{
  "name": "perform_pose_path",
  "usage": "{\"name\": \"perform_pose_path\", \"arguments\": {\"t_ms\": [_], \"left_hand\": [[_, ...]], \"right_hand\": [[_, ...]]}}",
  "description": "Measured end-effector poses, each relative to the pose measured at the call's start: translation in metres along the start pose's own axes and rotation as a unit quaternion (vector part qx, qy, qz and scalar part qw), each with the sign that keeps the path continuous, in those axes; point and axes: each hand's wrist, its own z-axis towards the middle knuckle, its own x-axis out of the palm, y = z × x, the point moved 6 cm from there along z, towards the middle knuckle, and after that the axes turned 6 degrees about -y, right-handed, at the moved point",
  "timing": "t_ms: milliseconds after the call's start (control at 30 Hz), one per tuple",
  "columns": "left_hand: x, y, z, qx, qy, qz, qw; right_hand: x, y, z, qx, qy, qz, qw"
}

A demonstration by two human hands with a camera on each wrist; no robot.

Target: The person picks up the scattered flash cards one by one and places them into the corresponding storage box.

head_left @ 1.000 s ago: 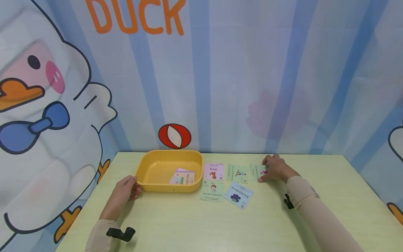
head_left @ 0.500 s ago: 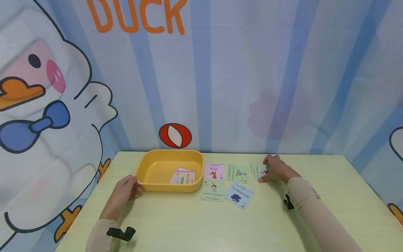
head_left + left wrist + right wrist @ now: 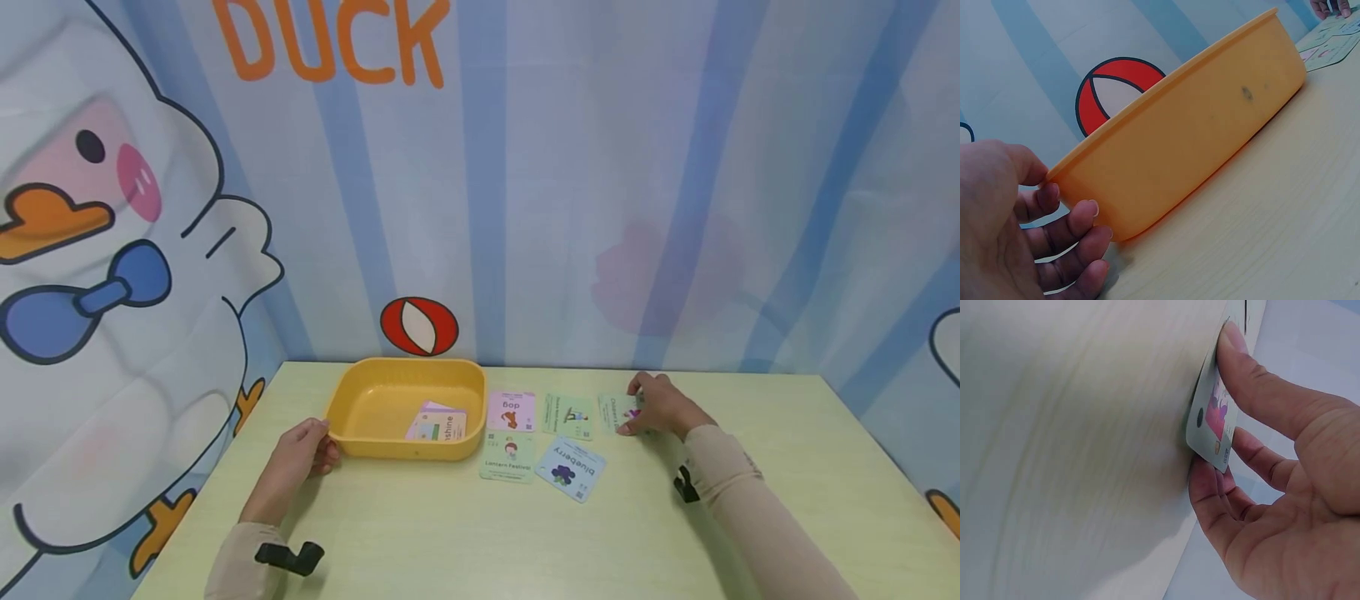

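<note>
Softly creased, blue-striped white cloth (image 3: 570,167) fills the background, behind a pale, fine-grained tabletop (image 3: 465,533). Straight to the smooth yellow plastic tray (image 3: 408,451), a round-cornered oblong: the left hand (image 3: 300,454) has its rim pinched at the eight o'clock corner, thumb on top, fingers curled beneath. Inside, toward four o'clock, thin cards (image 3: 441,427) overlap. Over at three o'clock, well apart from the tray, the right hand (image 3: 660,407) grasps a pale green, round-cornered card (image 3: 613,410), thumb on one edge, fingertips at another! Between them, a flat pink "dog" card (image 3: 512,411) sits at the tray's three o'clock, a green "Lantern Festival" card (image 3: 507,457) at four, and farther out, a tilted light-blue "blueberry" card (image 3: 572,468).
</note>
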Motion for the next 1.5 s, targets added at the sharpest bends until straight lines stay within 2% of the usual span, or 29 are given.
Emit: {"name": "perform_pose_path", "arguments": {"t_ms": [667,967,1167,1500], "left_hand": [[0.0,0.0,0.0,-0.004,0.0,-0.003,1.0],[0.0,-0.002,-0.002,0.006,0.002,-0.003,1.0],[0.001,-0.001,-0.002,0.009,0.005,-0.005,0.9999],[0.0,-0.002,-0.002,0.01,0.006,-0.001,0.9999]], "right_hand": [[-0.002,0.0,0.0,0.023,0.006,-0.012,1.0],[-0.001,-0.009,-0.001,0.028,-0.017,0.031,0.999],[-0.003,-0.013,0.0,0.02,-0.024,0.03,0.999],[-0.004,-0.016,0.0,0.039,-0.02,0.044,0.998]]}}
